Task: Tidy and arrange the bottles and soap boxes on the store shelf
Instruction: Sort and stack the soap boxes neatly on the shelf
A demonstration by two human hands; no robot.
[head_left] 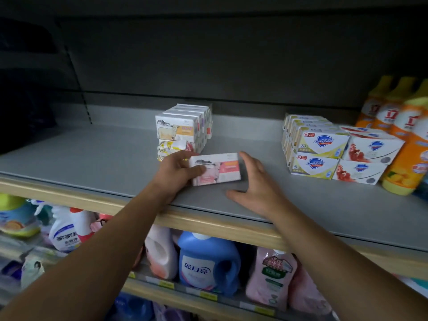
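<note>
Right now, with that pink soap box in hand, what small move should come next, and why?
Probably slide the pink soap box back toward the sheep-print stack. The left hand grips it, the right hand is open beside it, and it stands alone near the shelf front.
</note>
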